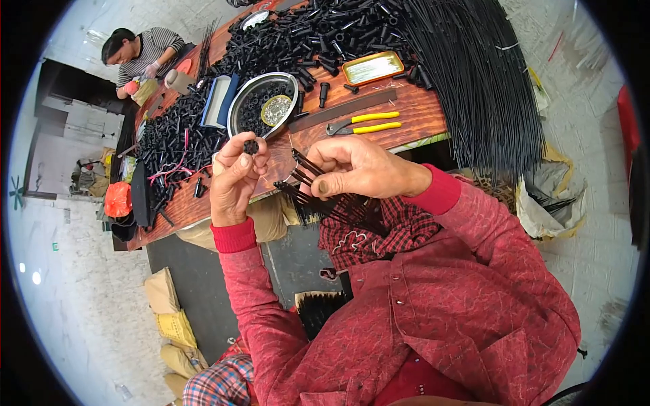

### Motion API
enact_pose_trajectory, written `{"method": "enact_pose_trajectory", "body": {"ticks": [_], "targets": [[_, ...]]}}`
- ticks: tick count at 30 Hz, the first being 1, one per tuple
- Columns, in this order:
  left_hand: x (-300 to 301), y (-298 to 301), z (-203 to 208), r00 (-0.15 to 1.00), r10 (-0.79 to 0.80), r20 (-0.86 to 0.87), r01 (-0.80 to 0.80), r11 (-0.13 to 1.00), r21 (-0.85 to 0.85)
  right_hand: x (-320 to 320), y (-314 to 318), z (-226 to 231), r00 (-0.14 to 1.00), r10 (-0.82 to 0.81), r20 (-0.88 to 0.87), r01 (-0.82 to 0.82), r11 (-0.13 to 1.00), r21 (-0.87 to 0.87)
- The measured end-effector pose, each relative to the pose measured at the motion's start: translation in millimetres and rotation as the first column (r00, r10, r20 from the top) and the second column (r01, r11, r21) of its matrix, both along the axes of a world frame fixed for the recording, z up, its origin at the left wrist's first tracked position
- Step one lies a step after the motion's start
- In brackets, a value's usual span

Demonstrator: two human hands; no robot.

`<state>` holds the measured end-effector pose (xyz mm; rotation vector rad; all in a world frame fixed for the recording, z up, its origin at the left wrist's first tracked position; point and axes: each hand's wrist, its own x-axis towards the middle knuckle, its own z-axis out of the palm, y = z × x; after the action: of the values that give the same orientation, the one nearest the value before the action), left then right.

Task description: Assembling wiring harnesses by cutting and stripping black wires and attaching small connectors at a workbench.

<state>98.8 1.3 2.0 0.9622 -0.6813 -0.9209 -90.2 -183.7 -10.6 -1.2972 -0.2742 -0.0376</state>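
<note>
One black piece (250, 147) sits between fingers (237, 166) — the left hand's (232, 181).

Glossy wooden table (425, 111), held piece (250, 147) seemingly plastic

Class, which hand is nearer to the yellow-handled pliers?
Right: the right hand is just below the pliers in the picture; the left hand is farther off, to their left.

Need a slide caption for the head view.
Left hand pinches a small round black part while the right hand holds thin black slats at a wood-grain table bearing yellow-handled pliers.
</note>
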Motion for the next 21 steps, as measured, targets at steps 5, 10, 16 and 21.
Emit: {"method": "enact_pose_trajectory", "body": {"ticks": [5, 10, 16, 21], "targets": [[-17, -4, 15, 0.998, -0.036, 0.048, 0.034, 0.999, 0.038, 1, 7, -4, 0.997, -0.046, 0.061, 0.043, 0.998, 0.044], [-24, -12, 8, 0.984, -0.044, -0.175, 0.031, 0.997, -0.075, 0, 8, -2, 0.997, -0.05, 0.052, 0.046, 0.996, 0.075], [-27, -18, -9, 0.964, -0.008, -0.267, -0.02, 0.995, -0.101, -2, 2, -4, 0.997, -0.057, 0.056, 0.053, 0.996, 0.074], [-30, -19, 3, 0.963, 0.056, -0.264, -0.073, 0.996, -0.055, -1, 4, -2, 0.995, -0.083, 0.056, 0.076, 0.991, 0.11]]}}
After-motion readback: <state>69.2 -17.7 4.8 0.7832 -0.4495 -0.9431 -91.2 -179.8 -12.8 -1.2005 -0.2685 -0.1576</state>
